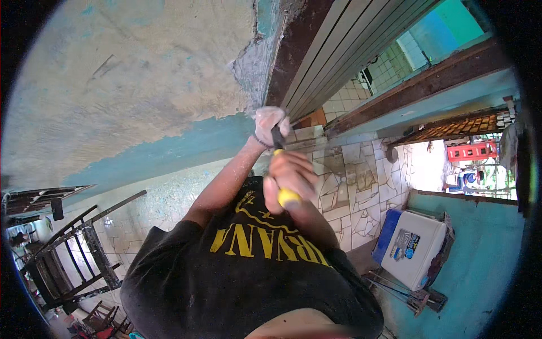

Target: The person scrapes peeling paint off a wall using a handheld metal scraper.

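My right hand (291,175), slightly smeared by motion, is closed around the yellow-and-black handle (288,198) of a hand tool. Its yellow butt end points toward my chest. My left hand (270,122), white with dust and with a dark bracelet at the wrist, is closed around the black front part (277,138) of the same tool. The working end is hidden by that hand, so the tool's exact kind does not show. Both hands are close to the lower edge of a wall (169,73), beside a door frame. Its plaster is rough and patchy, with blue paint below.
A grey folding door (333,51) stands in a brown frame. Broken-tile flooring (353,186) lies to the right. A white-and-blue cooler (415,248) sits by the turquoise wall. Dark wooden furniture (70,260) is at left. Through the far-right doorway are a red crate (471,151) and a person (467,178).
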`<state>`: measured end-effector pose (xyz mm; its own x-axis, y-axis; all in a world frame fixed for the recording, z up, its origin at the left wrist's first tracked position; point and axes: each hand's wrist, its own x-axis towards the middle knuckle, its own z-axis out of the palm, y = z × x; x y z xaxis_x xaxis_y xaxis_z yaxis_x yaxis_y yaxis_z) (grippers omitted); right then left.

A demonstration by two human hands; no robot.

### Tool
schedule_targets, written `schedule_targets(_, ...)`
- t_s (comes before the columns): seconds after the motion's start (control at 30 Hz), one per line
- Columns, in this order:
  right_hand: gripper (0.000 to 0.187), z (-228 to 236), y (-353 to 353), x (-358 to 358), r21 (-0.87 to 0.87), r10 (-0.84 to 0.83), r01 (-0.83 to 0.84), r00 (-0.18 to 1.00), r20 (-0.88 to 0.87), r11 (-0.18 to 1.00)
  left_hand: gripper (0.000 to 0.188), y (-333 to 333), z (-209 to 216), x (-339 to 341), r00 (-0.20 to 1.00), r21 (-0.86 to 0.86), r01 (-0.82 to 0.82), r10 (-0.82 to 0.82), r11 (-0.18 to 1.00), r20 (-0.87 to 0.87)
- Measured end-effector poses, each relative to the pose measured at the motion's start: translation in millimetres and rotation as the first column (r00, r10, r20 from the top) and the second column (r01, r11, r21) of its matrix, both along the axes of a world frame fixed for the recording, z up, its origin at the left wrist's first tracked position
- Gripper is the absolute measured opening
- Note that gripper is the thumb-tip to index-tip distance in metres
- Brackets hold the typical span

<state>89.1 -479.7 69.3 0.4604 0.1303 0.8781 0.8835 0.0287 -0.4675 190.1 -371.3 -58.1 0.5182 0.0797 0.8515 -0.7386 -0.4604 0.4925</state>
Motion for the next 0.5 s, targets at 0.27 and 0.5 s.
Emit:
schedule_targets(0.27,0.017,12.3,-9.3,0.0,0.196,0.187,-0.203,0.978,0.097,0.959,0.033,10.6,43.0,-0.3,0.998,0.073,0.035,-0.039,0.997,0.045)
schedule_targets(0.5,0.020,-23.6,11.1,23.7,0.092,0.111,-0.104,0.991,-0.071,0.990,0.028,13.1,-15.6,10.7,0.992,0.075,0.042,-0.033,0.996,-0.124)
